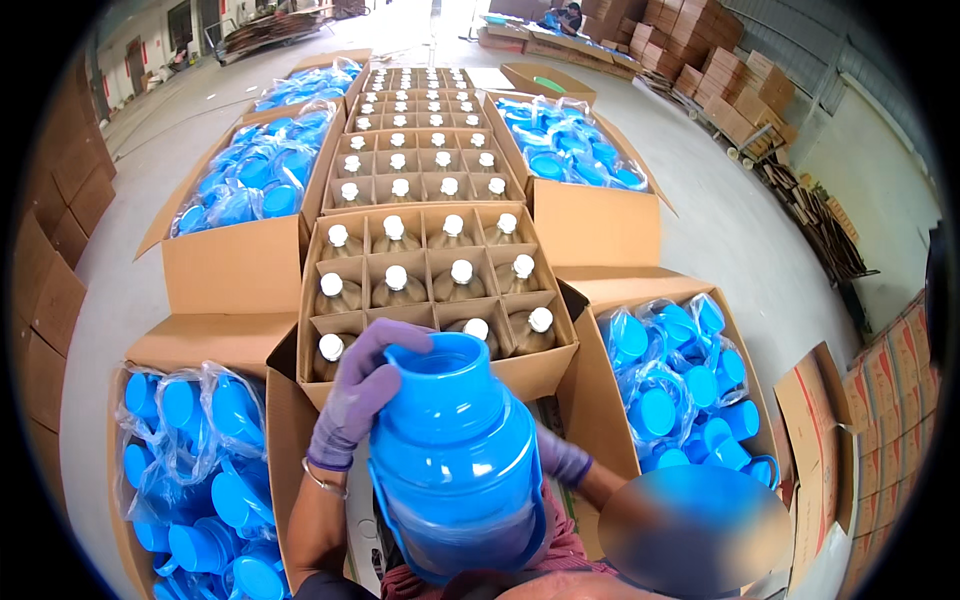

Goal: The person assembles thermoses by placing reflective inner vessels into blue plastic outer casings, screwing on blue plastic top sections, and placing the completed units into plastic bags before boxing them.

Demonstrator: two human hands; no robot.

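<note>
Upright in front of me stands a large blue plastic flask casing (455, 455) with an open, wide neck and a stepped shoulder. My left hand (360, 392), in a purple glove, is closed on its neck, with the fingers over the rim at the left. At the casing's right side is my right hand (562, 455), also gloved. Its fingers are hidden behind the casing, so their grip does not show. Just beyond is a divided carton (440, 372) of large-bodied bottles with white caps (461, 271). One cell behind my left hand is partly covered.
More divided cartons (420, 140) run away in a row. Open cartons with bagged blue plastic parts flank them: near left (180, 340), near right (690, 440), far left (230, 270) and far right (600, 215). Stacked cartons (890, 430) stand at the right. Another person (568, 18) is far back.
</note>
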